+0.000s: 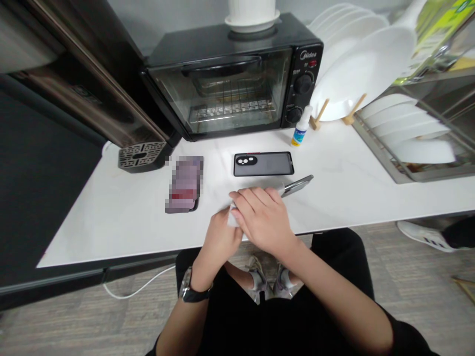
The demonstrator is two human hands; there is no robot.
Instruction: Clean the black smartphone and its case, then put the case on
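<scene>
My left hand (221,231) is closed at the counter's front edge, with a bunched white cloth or tissue (233,218) in it. My right hand (262,215) lies over it, fingers bent and pressed together on the same white piece; anything further inside is hidden. Beyond my right knuckles a slim tool with a shiny pointed metal end (298,186) and a pale handle, like a knife, sticks out to the right. Whether it is held or lies on the counter I cannot tell. A clear black-rimmed phone case (272,164) lies flat behind my hands. Left of them rests a phone (184,185), its screen blurred out.
A small spray bottle (300,128) stands before the black toaster oven (230,94). White plates (365,64) stand in a wooden rack at right, beside a metal dish rack (386,153) with bowls. A machine's drip tray (141,154) is at left. Another person's shoe (425,235) shows below right.
</scene>
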